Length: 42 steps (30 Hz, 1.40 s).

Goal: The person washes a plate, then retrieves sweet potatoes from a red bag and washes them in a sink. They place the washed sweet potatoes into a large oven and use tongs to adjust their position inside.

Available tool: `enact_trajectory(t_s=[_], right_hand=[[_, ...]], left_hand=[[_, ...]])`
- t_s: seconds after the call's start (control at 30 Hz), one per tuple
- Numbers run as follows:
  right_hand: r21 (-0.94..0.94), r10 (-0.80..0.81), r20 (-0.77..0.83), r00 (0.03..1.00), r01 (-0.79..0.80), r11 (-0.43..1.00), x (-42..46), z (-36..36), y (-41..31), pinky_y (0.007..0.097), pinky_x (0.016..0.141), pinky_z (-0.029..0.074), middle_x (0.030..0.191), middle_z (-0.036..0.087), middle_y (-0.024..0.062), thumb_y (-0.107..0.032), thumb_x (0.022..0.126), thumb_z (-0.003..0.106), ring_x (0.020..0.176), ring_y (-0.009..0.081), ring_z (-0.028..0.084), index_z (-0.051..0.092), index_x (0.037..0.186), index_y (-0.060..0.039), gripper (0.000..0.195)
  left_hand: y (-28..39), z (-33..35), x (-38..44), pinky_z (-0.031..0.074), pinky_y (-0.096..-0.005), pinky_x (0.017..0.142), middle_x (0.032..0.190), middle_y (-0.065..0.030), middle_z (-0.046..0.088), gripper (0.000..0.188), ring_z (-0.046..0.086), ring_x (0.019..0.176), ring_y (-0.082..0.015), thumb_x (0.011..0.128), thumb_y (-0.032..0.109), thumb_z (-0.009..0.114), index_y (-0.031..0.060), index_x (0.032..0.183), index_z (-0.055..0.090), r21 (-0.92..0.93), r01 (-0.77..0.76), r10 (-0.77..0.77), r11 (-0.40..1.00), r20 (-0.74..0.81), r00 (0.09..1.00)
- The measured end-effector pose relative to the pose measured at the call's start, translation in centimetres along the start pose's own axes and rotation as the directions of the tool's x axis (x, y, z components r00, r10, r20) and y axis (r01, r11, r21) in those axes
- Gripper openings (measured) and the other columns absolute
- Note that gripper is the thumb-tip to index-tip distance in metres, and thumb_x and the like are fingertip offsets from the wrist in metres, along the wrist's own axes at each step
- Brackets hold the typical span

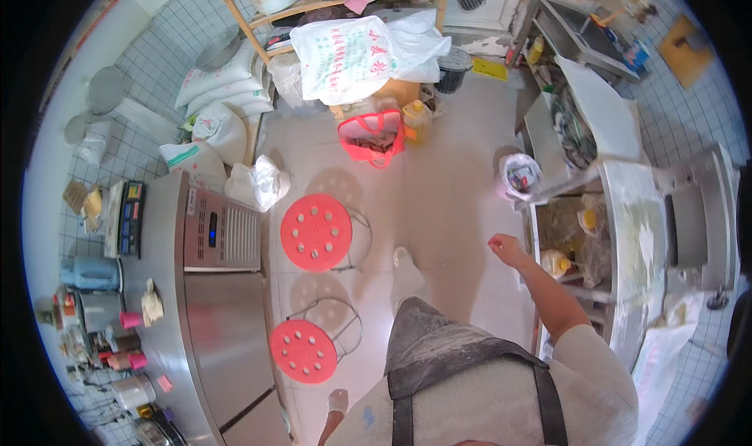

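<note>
My right hand (506, 250) is stretched out over the floor, fingers curled together, with no object visible in it. It is nearest the open metal shelving at the right, below a pink-rimmed waste bin (520, 177). My left hand (338, 400) seems to be at the bottom edge beside my body, small and pale; its fingers cannot be made out. Two red round stools with holes, an upper one (316, 232) and a lower one (304, 351), stand to my left. I wear a dark apron (452, 352) with pale dust on it.
A steel counter (170, 328) runs along the left, bearing a scale (132, 218) and jugs. Ahead are a red bag (371, 137), an oil jug (416, 117), stacked white sacks (226, 82) and a wooden shelf (352, 2). A steel-framed worktable (637, 234) stands at the right.
</note>
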State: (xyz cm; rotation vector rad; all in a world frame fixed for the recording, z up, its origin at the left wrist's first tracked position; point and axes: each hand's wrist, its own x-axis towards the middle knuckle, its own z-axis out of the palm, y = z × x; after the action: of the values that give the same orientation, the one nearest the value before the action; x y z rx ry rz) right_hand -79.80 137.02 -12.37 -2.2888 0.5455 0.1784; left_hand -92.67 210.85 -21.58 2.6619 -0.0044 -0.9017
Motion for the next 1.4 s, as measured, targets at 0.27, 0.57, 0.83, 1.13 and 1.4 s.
enact_trajectory(t_s=[0.27, 0.57, 0.83, 1.13, 1.4], right_hand=[[-0.122, -0.104, 0.328, 0.939, 0.151, 0.981, 25.0, -0.3, -5.8, 0.0412, 0.082, 0.049, 0.096, 0.065, 0.0137, -0.021, 0.084, 0.055, 0.092, 0.0320, 0.062, 0.066, 0.094, -0.0070, 0.019], [-0.160, -0.197, 0.534, 0.822, 0.327, 0.931, 53.4, 1.3, -5.8, 0.0419, 0.084, 0.048, 0.094, 0.064, 0.0132, -0.017, 0.084, 0.053, 0.094, 0.0314, 0.061, 0.065, 0.092, -0.0067, 0.017], [-0.449, -0.259, 0.638, 0.726, 0.623, 0.640, 79.1, 18.5, -0.1, 0.0427, 0.085, 0.048, 0.102, 0.063, 0.0096, -0.019, 0.082, 0.055, 0.096, 0.0298, 0.061, 0.068, 0.099, -0.0127, 0.023], [-0.515, -0.318, 0.651, 0.690, 0.708, 0.483, 92.5, 35.7, 3.2, 0.0449, 0.098, 0.041, 0.138, 0.048, 0.0114, -0.027, 0.088, 0.050, 0.129, 0.0296, 0.041, 0.062, 0.119, -0.0203, 0.034], [-0.259, -0.224, 0.518, 0.825, 0.401, 0.879, 96.4, 38.2, 1.3, 0.0474, 0.089, 0.048, 0.113, 0.061, 0.0217, -0.022, 0.088, 0.052, 0.102, 0.0397, 0.059, 0.046, 0.137, -0.0203, 0.049]], left_hand=[[30.4, -19.2, 34.6, 0.050, -0.0374, 0.071, 0.093, -0.0205, 0.064, 0.024, 0.063, 0.081, -0.0308, 0.093, 0.021, 0.051, 0.0010, 0.101, 0.063, -0.401, -0.117, 0.069, 0.909, -0.131, 0.989], [56.1, -25.9, 54.3, 0.046, -0.0374, 0.090, 0.110, -0.0164, 0.063, 0.031, 0.060, 0.103, -0.0300, 0.092, 0.024, 0.058, 0.0020, 0.113, 0.060, -0.603, -0.259, 0.180, 0.754, -0.189, 0.965], [60.0, -13.8, 82.2, 0.047, -0.0423, 0.086, 0.107, -0.0168, 0.060, 0.027, 0.058, 0.097, -0.0357, 0.085, 0.020, 0.060, 0.0031, 0.106, 0.061, -0.239, -0.415, 0.339, 0.878, -0.303, 0.891], [59.3, -3.4, 104.5, 0.046, -0.0513, 0.092, 0.129, -0.0123, 0.056, 0.040, 0.058, 0.112, -0.0293, 0.082, 0.031, 0.060, 0.0120, 0.117, 0.065, 0.656, -0.415, 0.461, 0.630, 0.114, 0.880], [57.6, -2.7, 106.8, 0.047, -0.0417, 0.093, 0.123, -0.0144, 0.060, 0.043, 0.059, 0.110, -0.0341, 0.081, 0.030, 0.058, 0.0082, 0.118, 0.064, 0.194, -0.364, 0.171, 0.911, 0.625, 0.761]])
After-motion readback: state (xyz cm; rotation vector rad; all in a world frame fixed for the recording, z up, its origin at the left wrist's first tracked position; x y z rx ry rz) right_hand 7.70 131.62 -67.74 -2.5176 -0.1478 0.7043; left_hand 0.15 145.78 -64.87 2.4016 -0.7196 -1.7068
